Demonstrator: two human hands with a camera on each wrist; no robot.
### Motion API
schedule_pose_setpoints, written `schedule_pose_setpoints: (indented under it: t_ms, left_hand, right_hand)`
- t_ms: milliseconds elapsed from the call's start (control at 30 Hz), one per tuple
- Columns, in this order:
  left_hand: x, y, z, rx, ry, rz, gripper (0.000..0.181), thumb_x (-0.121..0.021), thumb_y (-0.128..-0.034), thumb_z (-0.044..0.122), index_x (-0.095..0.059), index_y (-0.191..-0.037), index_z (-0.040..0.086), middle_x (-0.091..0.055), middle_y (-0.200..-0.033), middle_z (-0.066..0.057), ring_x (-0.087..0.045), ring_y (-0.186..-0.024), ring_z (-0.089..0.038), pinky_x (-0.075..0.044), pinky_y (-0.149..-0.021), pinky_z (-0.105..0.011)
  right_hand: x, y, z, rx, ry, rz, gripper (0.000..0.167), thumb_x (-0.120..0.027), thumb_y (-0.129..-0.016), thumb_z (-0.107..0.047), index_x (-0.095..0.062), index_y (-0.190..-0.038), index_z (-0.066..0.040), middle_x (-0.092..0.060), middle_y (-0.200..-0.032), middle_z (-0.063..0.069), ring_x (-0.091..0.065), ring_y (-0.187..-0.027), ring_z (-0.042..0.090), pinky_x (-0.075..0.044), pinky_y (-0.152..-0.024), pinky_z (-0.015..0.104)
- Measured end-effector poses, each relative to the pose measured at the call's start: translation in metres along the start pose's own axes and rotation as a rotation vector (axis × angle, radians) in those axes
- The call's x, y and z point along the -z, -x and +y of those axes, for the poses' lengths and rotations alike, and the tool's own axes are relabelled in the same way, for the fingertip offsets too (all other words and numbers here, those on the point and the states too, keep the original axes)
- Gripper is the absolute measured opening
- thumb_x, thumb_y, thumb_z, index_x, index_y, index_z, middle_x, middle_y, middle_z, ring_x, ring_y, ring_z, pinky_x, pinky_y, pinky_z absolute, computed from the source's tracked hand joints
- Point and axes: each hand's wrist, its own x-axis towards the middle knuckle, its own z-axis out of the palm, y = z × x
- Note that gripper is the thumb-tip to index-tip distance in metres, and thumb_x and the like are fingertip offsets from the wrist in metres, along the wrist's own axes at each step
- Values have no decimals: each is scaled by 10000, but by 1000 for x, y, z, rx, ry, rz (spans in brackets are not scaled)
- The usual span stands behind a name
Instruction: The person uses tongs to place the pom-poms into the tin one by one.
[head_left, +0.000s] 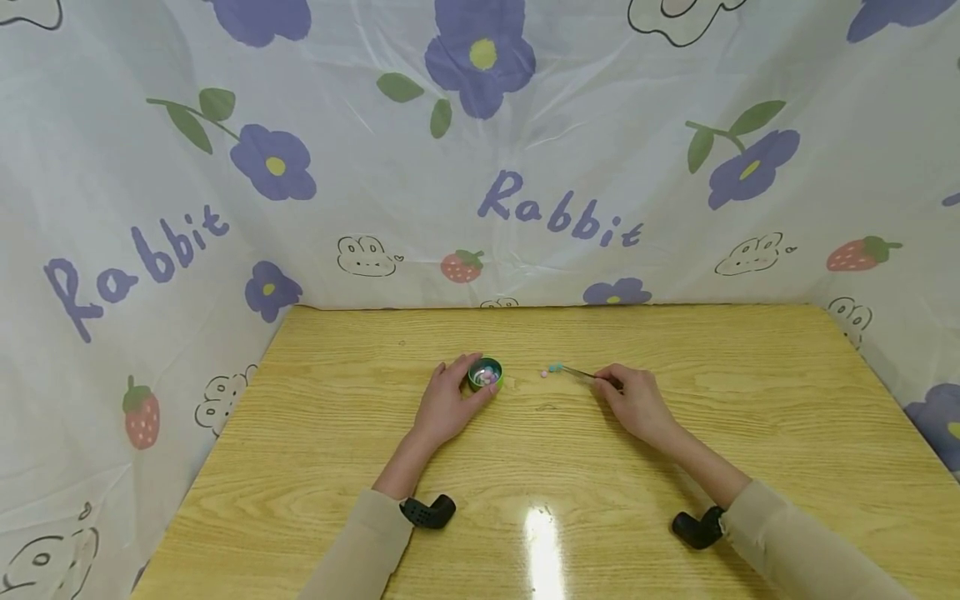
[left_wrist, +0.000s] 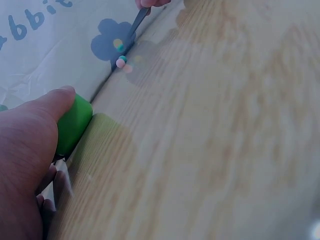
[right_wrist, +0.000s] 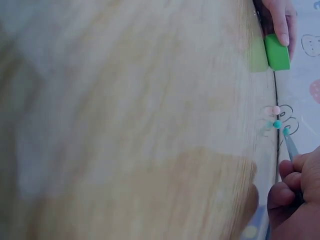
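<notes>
A small green round container [head_left: 486, 375] holding pink and pale beads stands on the table, and the left hand [head_left: 447, 404] grips its side, thumb at the front. In the right hand [head_left: 637, 406] are thin metal tweezers [head_left: 580, 372], pinched between thumb and fingers. Their tips are at a teal bead [head_left: 559, 367]; whether they grip it is hard to tell. Beside it lie another teal bead [right_wrist: 277, 124] and a pink bead [right_wrist: 276, 110], right of the container in the head view. The left wrist view shows the container's green wall [left_wrist: 75, 122] under the left thumb.
The wooden table [head_left: 540, 450] reaches back to a patterned cloth [head_left: 555, 150] hanging behind and at the left and right sides. Black wrist-worn devices sit at both sleeves, the left one [head_left: 431, 512] and the right one [head_left: 699, 528], above the table's near part.
</notes>
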Motion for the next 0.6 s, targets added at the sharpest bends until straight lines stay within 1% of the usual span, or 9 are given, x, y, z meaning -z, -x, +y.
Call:
schedule_pose_setpoints:
  t_ms: [200, 300, 467, 600]
  left_hand:
    - [1, 1, 1, 3, -2, 0, 623, -729, -970, 392, -543, -1492, 108, -519, -1498, -200, -408, -1418, -452, -200, -1231, -542]
    - [1, 1, 2, 2, -1, 0, 625, -733, -968, 389, -543, -1491, 106, -524, -1494, -197, -412, -1415, -452, -200, -1231, -544]
    - [1, 1, 2, 7, 1, -2, 627, -732, -967, 398, -543, -1493, 113, -516, -1500, -203, -398, -1422, -460, -205, -1228, -550]
    - [1, 1, 2, 7, -1, 0, 631, -737, -962, 403, -547, -1489, 112, -513, -1500, -209, -395, -1420, -472, -218, -1220, -564]
  right_hand:
    - [2, -5, -3, 4, -13, 31, 126, -653, -1007, -28, -742, -1065, 40, -732, -866, 91, -651, -727, 166, -551, -642, 301]
    - [3, -7, -6, -4, -24, 26, 127, -653, -1008, -30, -743, -1066, 40, -723, -849, 93, -632, -702, 146, -542, -629, 285]
    - [3, -10, -12, 4, -35, 25, 122, -656, -1004, -21, -741, -1055, 49, -722, -846, 106, -637, -699, 151, -545, -627, 282]
    - [2, -13, -15, 11, -48, 17, 129, -650, -1009, -29, -738, -1060, 50, -713, -832, 92, -630, -686, 144, -534, -613, 267]
